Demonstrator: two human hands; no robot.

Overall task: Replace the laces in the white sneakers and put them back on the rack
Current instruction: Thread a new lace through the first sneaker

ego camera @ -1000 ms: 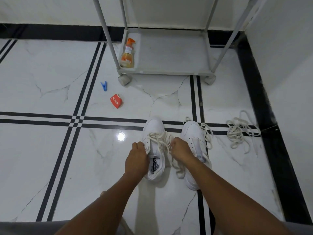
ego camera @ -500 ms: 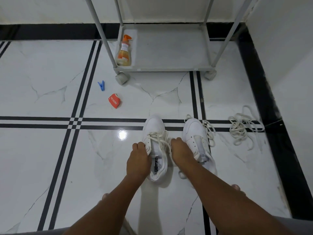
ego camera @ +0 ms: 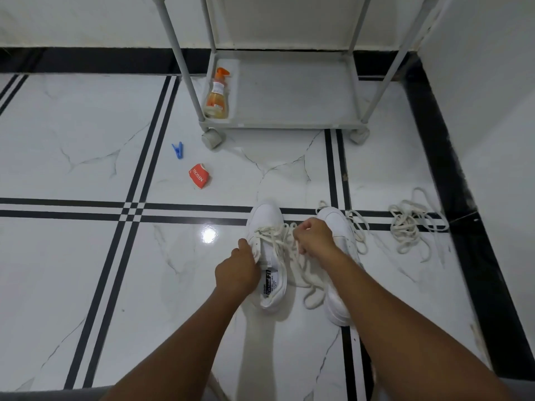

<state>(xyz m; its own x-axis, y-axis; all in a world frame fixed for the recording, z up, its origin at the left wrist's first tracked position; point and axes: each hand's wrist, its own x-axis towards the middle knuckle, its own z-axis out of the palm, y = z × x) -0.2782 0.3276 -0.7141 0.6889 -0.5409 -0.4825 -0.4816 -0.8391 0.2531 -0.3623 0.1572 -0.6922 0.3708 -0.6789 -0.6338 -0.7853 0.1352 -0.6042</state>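
The right hand pinches the lace over the left sneaker on the floor; the left hand grips that sneaker's side. A hard pull could unthread the lace or tip the sneaker. Loose laces nearby could tangle.

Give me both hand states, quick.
Left hand: grips the left sneaker by its side.
Right hand: pinches the lace above that sneaker.
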